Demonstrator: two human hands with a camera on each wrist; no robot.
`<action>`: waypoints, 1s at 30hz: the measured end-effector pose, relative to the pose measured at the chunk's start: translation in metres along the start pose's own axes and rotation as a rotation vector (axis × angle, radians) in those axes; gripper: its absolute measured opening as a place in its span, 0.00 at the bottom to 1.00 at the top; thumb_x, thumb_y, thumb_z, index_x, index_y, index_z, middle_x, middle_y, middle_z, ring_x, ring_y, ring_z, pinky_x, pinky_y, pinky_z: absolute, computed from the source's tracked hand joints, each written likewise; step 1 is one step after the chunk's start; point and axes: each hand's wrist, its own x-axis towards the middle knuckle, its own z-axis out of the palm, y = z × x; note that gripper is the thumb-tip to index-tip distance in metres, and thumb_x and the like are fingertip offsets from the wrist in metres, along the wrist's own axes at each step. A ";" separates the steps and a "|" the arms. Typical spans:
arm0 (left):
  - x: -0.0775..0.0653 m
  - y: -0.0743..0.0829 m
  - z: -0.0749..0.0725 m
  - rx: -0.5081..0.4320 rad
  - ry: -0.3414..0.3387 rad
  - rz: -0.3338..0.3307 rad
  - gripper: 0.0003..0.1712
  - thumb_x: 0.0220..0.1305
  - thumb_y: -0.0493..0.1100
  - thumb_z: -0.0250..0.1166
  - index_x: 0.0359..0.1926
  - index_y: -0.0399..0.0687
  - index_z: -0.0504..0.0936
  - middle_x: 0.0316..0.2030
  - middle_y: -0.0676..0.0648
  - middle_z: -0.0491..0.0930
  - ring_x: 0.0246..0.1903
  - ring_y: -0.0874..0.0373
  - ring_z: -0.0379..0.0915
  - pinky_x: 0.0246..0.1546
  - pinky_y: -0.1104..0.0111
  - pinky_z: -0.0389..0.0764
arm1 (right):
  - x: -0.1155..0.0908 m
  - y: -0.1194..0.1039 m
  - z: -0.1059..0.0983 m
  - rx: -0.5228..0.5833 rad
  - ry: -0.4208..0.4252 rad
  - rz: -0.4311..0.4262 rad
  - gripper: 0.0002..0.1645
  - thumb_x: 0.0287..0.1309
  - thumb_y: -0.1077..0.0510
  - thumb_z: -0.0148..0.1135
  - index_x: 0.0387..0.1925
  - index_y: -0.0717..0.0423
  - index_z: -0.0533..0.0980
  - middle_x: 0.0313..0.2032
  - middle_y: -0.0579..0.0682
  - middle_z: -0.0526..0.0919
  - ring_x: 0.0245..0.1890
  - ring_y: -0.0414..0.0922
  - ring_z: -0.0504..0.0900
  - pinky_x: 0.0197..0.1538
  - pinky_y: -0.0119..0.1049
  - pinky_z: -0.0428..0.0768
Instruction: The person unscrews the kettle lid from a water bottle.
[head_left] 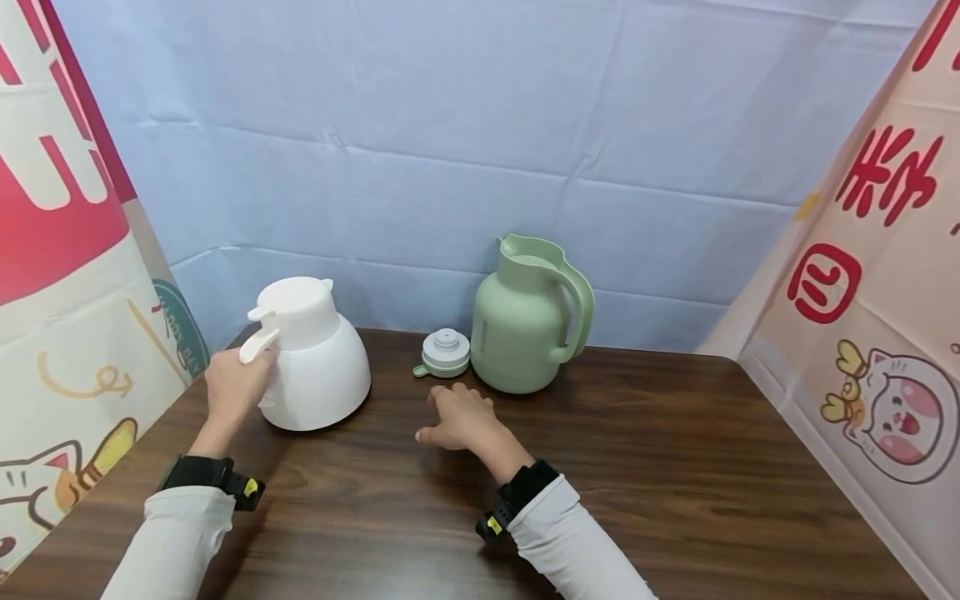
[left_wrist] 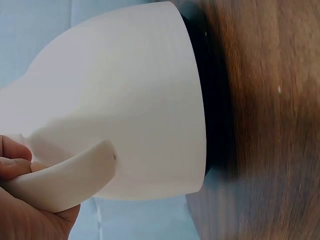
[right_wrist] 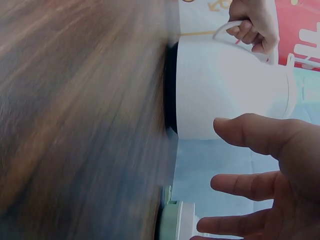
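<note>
I see a smooth, fat white jug standing straight up on the brown wood-patterned table, spout facing back and right, handle gripped by the person's left hand. The right hand, fingers apart, is near a round white-and-green lid beside a green jug.

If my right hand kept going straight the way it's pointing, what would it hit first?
Probably the small round lid beside the green jug: the right hand points roughly at it, though the depth between them is hard to judge.
</note>
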 end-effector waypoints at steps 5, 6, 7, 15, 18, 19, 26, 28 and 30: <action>-0.008 0.002 0.004 -0.007 -0.038 0.042 0.23 0.61 0.47 0.54 0.13 0.41 0.63 0.10 0.43 0.70 0.16 0.50 0.67 0.19 0.63 0.67 | -0.006 0.007 -0.002 0.004 -0.004 -0.005 0.33 0.52 0.42 0.66 0.56 0.53 0.71 0.53 0.56 0.70 0.55 0.58 0.67 0.54 0.57 0.63; -0.009 0.003 0.006 -0.013 -0.047 0.052 0.23 0.61 0.46 0.54 0.13 0.41 0.63 0.10 0.44 0.69 0.15 0.50 0.67 0.18 0.63 0.67 | -0.007 0.009 -0.003 0.004 -0.007 -0.005 0.33 0.52 0.42 0.66 0.57 0.53 0.71 0.52 0.56 0.70 0.55 0.58 0.67 0.54 0.57 0.63; -0.011 0.003 0.007 -0.015 -0.053 0.062 0.22 0.61 0.45 0.54 0.13 0.41 0.62 0.09 0.44 0.68 0.15 0.50 0.66 0.18 0.63 0.67 | -0.009 0.011 -0.004 0.005 -0.007 -0.006 0.34 0.52 0.42 0.66 0.57 0.53 0.71 0.52 0.56 0.70 0.55 0.58 0.67 0.53 0.57 0.63; -0.021 0.012 0.014 -0.053 -0.096 0.112 0.23 0.59 0.43 0.56 0.11 0.44 0.59 0.07 0.49 0.58 0.11 0.53 0.60 0.13 0.64 0.65 | -0.026 0.025 -0.020 0.058 0.033 -0.006 0.33 0.52 0.44 0.66 0.57 0.55 0.71 0.49 0.55 0.72 0.53 0.56 0.69 0.53 0.56 0.65; -0.025 0.017 0.018 -0.077 -0.115 0.117 0.23 0.59 0.42 0.56 0.11 0.44 0.60 0.07 0.48 0.61 0.11 0.53 0.62 0.13 0.64 0.66 | -0.031 0.030 -0.023 0.066 0.050 -0.001 0.32 0.52 0.45 0.66 0.56 0.55 0.71 0.48 0.55 0.72 0.52 0.56 0.70 0.52 0.56 0.65; -0.027 0.018 0.019 -0.087 -0.119 0.114 0.23 0.58 0.42 0.56 0.10 0.44 0.60 0.07 0.48 0.62 0.11 0.53 0.63 0.13 0.64 0.67 | -0.032 0.031 -0.024 0.066 0.051 -0.001 0.32 0.52 0.45 0.67 0.56 0.55 0.71 0.48 0.55 0.72 0.52 0.56 0.70 0.52 0.56 0.65; -0.035 0.028 0.030 -0.142 -0.166 0.126 0.21 0.58 0.41 0.57 0.11 0.42 0.63 0.07 0.47 0.65 0.11 0.53 0.65 0.13 0.63 0.69 | -0.039 0.038 -0.021 0.055 0.031 -0.017 0.33 0.51 0.45 0.67 0.56 0.57 0.71 0.49 0.58 0.72 0.52 0.57 0.70 0.50 0.55 0.67; -0.037 0.030 0.033 -0.150 -0.180 0.124 0.21 0.58 0.41 0.57 0.11 0.42 0.64 0.08 0.46 0.65 0.12 0.53 0.66 0.13 0.63 0.69 | -0.041 0.039 -0.022 0.048 0.030 -0.017 0.33 0.51 0.45 0.67 0.55 0.56 0.71 0.49 0.58 0.72 0.51 0.57 0.70 0.50 0.55 0.67; -0.040 0.033 0.036 -0.152 -0.189 0.124 0.21 0.58 0.42 0.57 0.11 0.42 0.64 0.08 0.46 0.66 0.12 0.53 0.67 0.14 0.63 0.70 | -0.043 0.040 -0.022 0.040 0.027 -0.017 0.33 0.51 0.44 0.67 0.55 0.56 0.72 0.49 0.57 0.72 0.51 0.56 0.71 0.49 0.55 0.67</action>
